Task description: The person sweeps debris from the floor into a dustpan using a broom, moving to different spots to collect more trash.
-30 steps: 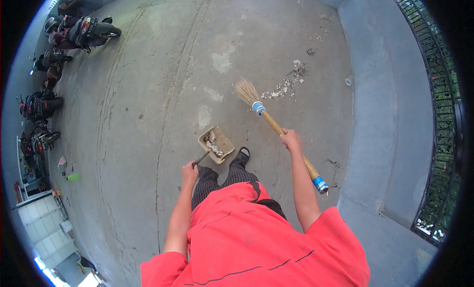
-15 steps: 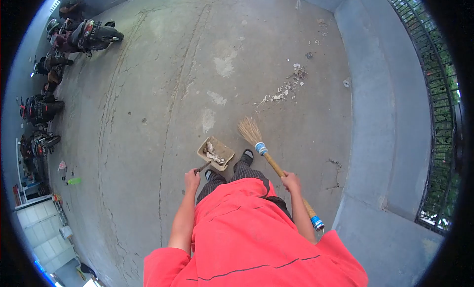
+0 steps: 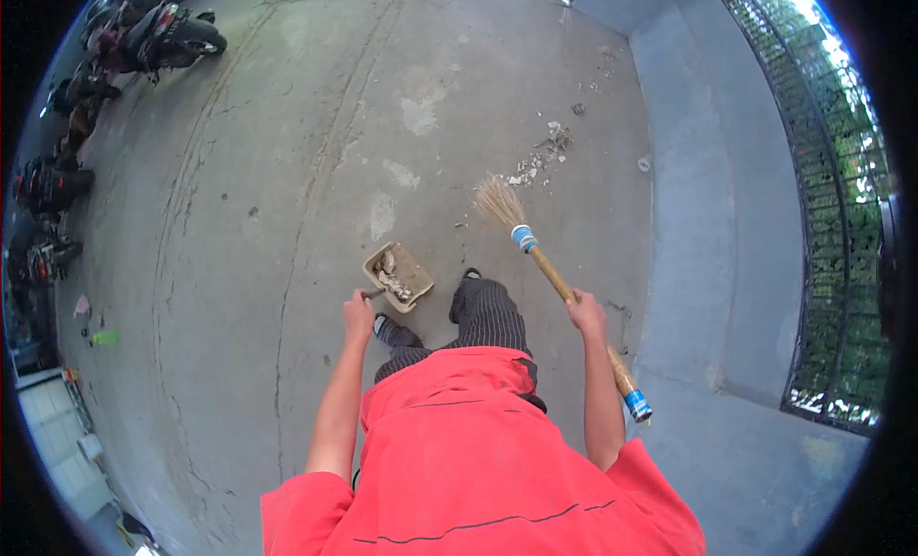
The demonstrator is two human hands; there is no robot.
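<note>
My left hand (image 3: 359,314) is closed round the short dark handle of a beige dustpan (image 3: 417,273). Whitish and grey debris (image 3: 389,277) lies inside the pan, which is just in front of my left foot. In my right hand (image 3: 586,313) is the long wooden stick of a broom (image 3: 550,269), gripped partway along. Blue and white bands wrap the stick at the bristle end and at the butt. Its straw bristles (image 3: 500,202) fan out near the closest end of a trail of broken white rubble (image 3: 537,162) on the floor.
More scraps (image 3: 579,109) are scattered farther along the concrete floor (image 3: 287,174). Several motorcycles (image 3: 163,42) stand along the left side. A low grey-blue wall (image 3: 688,183) with a metal fence (image 3: 830,183) runs on the right. A green object (image 3: 105,337) lies at the left.
The broom has swung forward and to the right, its bristles now closer to the rubble. My right foot has stepped ahead, and the dustpan has moved forward with my left hand.
</note>
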